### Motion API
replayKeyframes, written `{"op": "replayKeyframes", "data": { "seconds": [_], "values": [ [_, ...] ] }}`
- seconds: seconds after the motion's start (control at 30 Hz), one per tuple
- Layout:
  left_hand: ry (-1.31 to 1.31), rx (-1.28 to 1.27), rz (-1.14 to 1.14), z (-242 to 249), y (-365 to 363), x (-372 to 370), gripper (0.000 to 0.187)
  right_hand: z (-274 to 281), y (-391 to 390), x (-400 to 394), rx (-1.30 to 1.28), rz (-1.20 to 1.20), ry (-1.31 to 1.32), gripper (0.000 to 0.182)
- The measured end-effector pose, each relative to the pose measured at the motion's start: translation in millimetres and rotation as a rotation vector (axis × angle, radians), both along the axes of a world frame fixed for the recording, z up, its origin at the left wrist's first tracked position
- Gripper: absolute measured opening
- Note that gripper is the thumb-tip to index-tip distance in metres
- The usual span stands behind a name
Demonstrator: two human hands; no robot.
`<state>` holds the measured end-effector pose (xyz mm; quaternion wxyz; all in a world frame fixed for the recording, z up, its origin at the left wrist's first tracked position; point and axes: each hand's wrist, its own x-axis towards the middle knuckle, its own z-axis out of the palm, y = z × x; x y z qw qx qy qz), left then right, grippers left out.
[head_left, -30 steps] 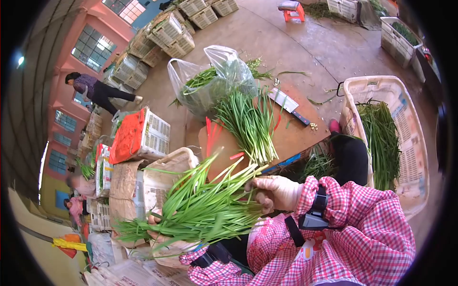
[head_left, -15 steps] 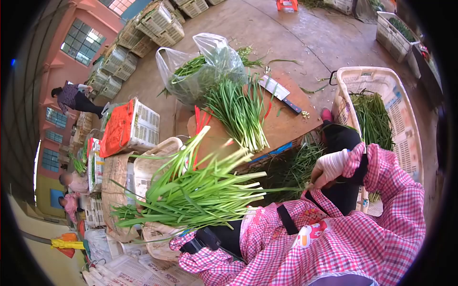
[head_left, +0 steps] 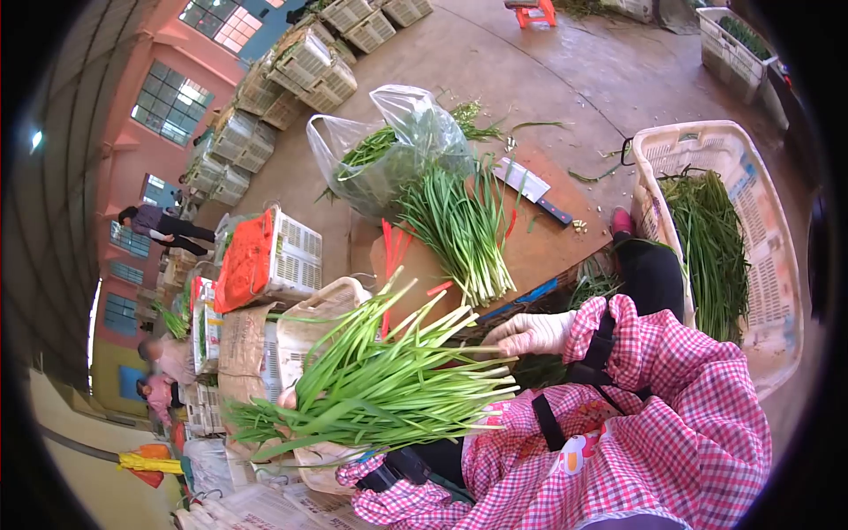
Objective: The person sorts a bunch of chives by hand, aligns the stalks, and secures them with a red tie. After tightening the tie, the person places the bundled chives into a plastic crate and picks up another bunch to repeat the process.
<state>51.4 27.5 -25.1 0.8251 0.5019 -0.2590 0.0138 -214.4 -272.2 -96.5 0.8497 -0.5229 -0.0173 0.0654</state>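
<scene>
A loose bunch of garlic chives (head_left: 397, 380), leaves to the left and pale stems to the right, lies across my left hand (head_left: 290, 397). The leaves cover most of that hand, whose fingers wrap round the bunch. My right hand (head_left: 534, 334), in a whitish covering, is at the stem ends with its fingertips closed on a stalk. Beyond, a second pile of chives (head_left: 464, 234) rests on a brown board (head_left: 548, 256), beside a cleaver (head_left: 530, 185) with a dark handle. Red ties (head_left: 393, 252) lie near the pile.
A clear plastic bag (head_left: 389, 163) with greens stands behind the pile. To my right is a white crate (head_left: 782, 291) holding more greens. A crate with a red cover (head_left: 246, 261) stands left. Stacked crates (head_left: 309, 66) line the wall, where a person (head_left: 163, 225) is walking.
My right hand has moved left and forward from near my lap to the stem ends. The left hand still holds the bunch. The view has shifted slightly.
</scene>
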Motion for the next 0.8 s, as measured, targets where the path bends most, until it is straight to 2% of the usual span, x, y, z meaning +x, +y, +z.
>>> {"op": "replayKeyframes", "data": {
  "seconds": [0.03,0.1,0.13,0.2,0.27,0.3,0.37,0.4,0.43,0.47,0.53,0.6,0.63,0.67,0.73,0.8],
  "values": [
    [0.492,-0.142,-0.667,-7,17,46,0.055,-2,4,3,0.126,0.084,-0.073,0.056],
    [1.49,-0.416,-2.003,-19,37,112,0.032,-2,11,6,0.055,0.052,-0.12,0.051],
    [1.636,-0.48,-2.162,20,-17,48,0.033,-1,15,7,0.018,0.02,-0.149,0.05],
    [1.763,-0.427,-2.32,67,-76,-9,0.036,-1,27,9,0.004,-0.109,-0.104,0.035],
    [1.798,-0.377,-2.373,85,-92,-28,0.038,21,28,2,-0.012,-0.149,0.003,0.025],
    [1.8,-0.282,-2.375,89,-93,-31,0.038,29,32,0,0.067,-0.156,0.067,0.021],
    [1.776,-0.174,-2.403,83,-92,-32,0.038,21,38,0,-0.079,-0.261,0.105,0.026],
    [1.196,-0.257,-1.804,63,-70,-33,0.037,26,41,-3,-0.131,-0.359,0.148,0.029],
    [0.652,-0.308,-1.17,42,-48,-36,0.038,33,40,-7,-0.509,-0.434,0.111,0.033],
    [0.143,-0.323,-0.507,21,-33,-32,0.039,38,35,-11,-0.759,-0.392,0.13,0.034],
    [0.162,-0.345,-0.429,17,-35,-36,0.04,40,32,-14,-0.989,-0.351,0.143,0.032],
    [0.362,-0.398,-0.076,32,-53,-61,0.039,22,31,-19,-1.074,-0.423,0.074,0.031],
    [0.259,-0.303,-0.211,35,-57,-66,0.039,24,29,-25,-1.109,-0.434,0.052,0.03],
    [0.076,-0.138,-0.074,25,-55,-55,0.04,18,24,-30,-1.144,-0.412,0.053,0.03],
    [0.156,-0.113,-0.02,48,-80,-81,0.032,3,13,-44,-1.192,-0.408,0.118,0.03],
    [0.146,-0.132,-0.05,34,-73,-64,0.033,2,-2,-65,-1.303,-0.377,0.171,0.03]
  ]
}}
